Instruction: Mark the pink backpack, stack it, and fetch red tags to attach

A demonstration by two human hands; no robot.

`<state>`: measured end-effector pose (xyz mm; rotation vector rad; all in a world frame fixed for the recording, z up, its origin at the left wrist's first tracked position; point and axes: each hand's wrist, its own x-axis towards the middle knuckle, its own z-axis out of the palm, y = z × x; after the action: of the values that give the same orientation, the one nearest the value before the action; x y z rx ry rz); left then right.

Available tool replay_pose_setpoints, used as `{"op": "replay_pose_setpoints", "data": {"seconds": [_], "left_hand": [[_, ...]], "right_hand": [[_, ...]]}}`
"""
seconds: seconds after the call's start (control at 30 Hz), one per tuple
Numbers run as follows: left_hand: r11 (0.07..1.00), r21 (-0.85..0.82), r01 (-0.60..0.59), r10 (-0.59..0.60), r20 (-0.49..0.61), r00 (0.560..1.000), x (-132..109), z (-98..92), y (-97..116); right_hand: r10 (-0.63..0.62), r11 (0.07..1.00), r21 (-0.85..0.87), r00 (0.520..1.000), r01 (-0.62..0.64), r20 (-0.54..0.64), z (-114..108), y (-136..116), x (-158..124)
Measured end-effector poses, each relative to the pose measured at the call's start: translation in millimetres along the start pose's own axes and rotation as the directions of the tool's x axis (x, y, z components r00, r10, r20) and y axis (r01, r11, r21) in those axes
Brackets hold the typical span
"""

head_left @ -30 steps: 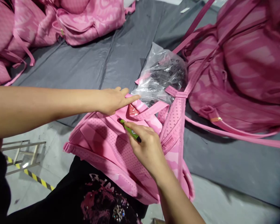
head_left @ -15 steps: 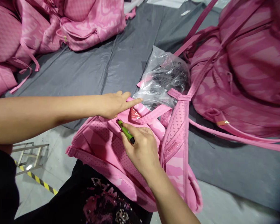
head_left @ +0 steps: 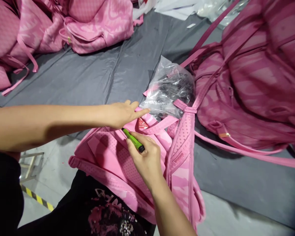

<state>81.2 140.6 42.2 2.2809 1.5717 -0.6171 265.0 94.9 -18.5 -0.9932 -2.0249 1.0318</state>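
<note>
A pink camouflage backpack (head_left: 127, 164) lies across my lap and the table edge, its dotted mesh back panel and shoulder strap (head_left: 180, 147) facing up. My left hand (head_left: 125, 114) rests on its top edge, index finger stretched out and the others apart; its thumb is hidden. My right hand (head_left: 146, 154) is closed around a small green pen-like tool (head_left: 133, 140) with black ends. The tool's far tip meets the backpack just below my left hand; exactly what it touches is hidden. Close by, a red plastic-wrapped piece (head_left: 142, 124) sits beside the carry loop (head_left: 162, 125).
A clear plastic bag (head_left: 172, 88) with dark contents lies beyond my hands on the grey-covered table (head_left: 130, 65). More pink backpacks stand at the right (head_left: 250, 88) and the far left (head_left: 98, 29). White papers (head_left: 177, 8) lie at the back. Below left are a metal frame (head_left: 30, 167) and striped floor tape (head_left: 36, 196).
The view has shifted slightly, so the backpacks on the right appear further left. Both hands keep nearly the same place on the backpack, and the green tool remains in my right hand.
</note>
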Motion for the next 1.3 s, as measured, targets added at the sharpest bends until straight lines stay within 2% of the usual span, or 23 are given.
{"op": "replay_pose_setpoints", "data": {"seconds": [0.23, 0.57, 0.8, 0.9, 1.0, 1.13, 1.3], "left_hand": [[1.0, -0.014, 0.008, -0.008, 0.004, 1.0, 1, 4.2, -3], [0.999, -0.035, 0.009, -0.01, -0.036, 0.999, -2, 5.2, -1], [0.998, -0.052, 0.046, -0.045, 0.023, 0.999, -1, -2.6, 3], [0.996, -0.071, 0.056, -0.054, 0.039, 0.998, -1, -4.5, 4], [0.995, -0.089, 0.053, -0.051, 0.031, 0.998, -1, -3.2, 4], [0.996, -0.073, 0.042, -0.041, 0.013, 0.999, -1, 0.0, 2], [0.997, -0.07, 0.037, -0.037, 0.008, 0.999, -2, 0.4, 2]], "right_hand": [[0.096, 0.985, 0.136, 0.993, -0.105, 0.071, -3, 3, -2], [0.047, 0.997, -0.056, 0.999, -0.047, -0.01, 0, -6, 1], [0.104, 0.995, -0.011, 0.995, -0.104, 0.013, -3, -6, 2], [0.092, 0.995, 0.041, 0.995, -0.093, 0.024, -3, -7, 1], [0.082, 0.997, -0.004, 0.996, -0.082, 0.022, -3, -8, 0], [-0.025, 1.0, 0.008, 0.999, 0.024, 0.046, -3, -7, 1], [-0.072, 0.997, -0.007, 0.993, 0.072, 0.092, -3, -9, 4]]}}
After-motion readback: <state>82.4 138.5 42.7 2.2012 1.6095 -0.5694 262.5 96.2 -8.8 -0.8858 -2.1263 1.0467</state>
